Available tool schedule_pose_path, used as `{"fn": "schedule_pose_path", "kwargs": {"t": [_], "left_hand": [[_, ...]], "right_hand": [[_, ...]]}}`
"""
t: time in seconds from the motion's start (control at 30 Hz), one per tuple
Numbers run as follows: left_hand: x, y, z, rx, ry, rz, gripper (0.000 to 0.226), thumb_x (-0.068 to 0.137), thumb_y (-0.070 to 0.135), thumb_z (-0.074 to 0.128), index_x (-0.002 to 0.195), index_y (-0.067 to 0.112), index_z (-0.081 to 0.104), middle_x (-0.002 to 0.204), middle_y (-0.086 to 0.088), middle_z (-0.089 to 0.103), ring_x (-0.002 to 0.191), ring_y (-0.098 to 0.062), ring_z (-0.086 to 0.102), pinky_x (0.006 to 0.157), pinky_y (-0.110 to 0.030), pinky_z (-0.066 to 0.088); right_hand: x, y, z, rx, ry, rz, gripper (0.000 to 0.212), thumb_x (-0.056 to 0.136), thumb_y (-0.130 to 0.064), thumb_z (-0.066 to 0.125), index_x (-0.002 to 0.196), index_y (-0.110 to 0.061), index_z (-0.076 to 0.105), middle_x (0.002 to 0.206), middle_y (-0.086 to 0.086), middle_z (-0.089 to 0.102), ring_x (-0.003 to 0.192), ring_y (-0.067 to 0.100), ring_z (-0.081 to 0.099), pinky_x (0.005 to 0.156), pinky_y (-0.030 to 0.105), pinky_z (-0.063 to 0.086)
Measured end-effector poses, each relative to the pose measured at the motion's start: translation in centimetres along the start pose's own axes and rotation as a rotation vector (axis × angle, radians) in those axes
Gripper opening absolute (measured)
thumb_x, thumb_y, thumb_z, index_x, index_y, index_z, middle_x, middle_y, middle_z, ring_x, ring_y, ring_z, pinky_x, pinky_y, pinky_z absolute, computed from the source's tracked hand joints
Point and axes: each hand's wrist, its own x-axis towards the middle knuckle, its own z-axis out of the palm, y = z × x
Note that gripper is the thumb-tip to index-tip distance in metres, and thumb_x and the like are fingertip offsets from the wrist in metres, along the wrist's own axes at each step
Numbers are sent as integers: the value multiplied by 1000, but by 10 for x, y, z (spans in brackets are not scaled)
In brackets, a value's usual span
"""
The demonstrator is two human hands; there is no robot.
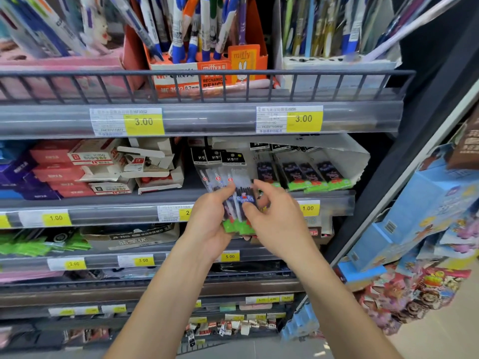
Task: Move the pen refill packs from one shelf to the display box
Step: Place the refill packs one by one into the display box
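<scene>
A fanned bunch of pen refill packs, clear sleeves with black headers and green bottoms, is held in front of the middle shelf. My left hand grips the bunch from the left and below. My right hand pinches the front pack at its printed label with thumb and fingers. Behind them, a torn white display box on the shelf holds several more of the same packs, lying in a row.
Red and white small boxes fill the shelf to the left. A wire-railed shelf of pens and pencils hangs above. Blue boxed goods hang on the right side rack. Price rails with yellow tags run under each shelf.
</scene>
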Motion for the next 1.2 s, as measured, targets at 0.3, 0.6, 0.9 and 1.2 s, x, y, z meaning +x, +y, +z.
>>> {"fn": "schedule_pose_path", "kwargs": {"t": [0.3, 0.6, 0.9, 1.2], "left_hand": [[-1, 9, -6, 86, -10, -18, 37, 107, 35, 58, 123, 6, 73, 113, -21, 79, 97, -35, 79, 77, -45, 65], [-3, 16, -23, 351, 109, 92, 25, 102, 26, 68, 104, 3, 78, 91, -15, 82, 68, -22, 77, 51, -24, 55], [10, 23, -22, 924, 134, 404, 16, 103, 26, 65, 106, 15, 76, 89, -10, 81, 84, -30, 78, 82, -47, 64], [64, 38, -4, 1478, 380, 530, 35, 102, 21, 62, 131, 3, 64, 129, -22, 66, 121, -39, 59, 88, -33, 44]], "right_hand": [[8, 8, -8, 304, -170, 83, 40, 93, -23, 70, 117, -53, 57, 64, -10, 65, 56, 2, 63, 54, 22, 51], [77, -6, -9, -59, 66, 238, 24, 92, -31, 65, 103, -11, 72, 96, 10, 73, 92, 31, 64, 79, 32, 48], [83, -1, 10, -681, 110, -2, 35, 91, -45, 60, 110, -17, 68, 113, 15, 69, 106, 37, 63, 72, 37, 41], [66, 22, 11, -551, 130, -283, 33, 101, -30, 48, 96, -19, 78, 89, 8, 73, 84, 36, 64, 83, 45, 47]]}}
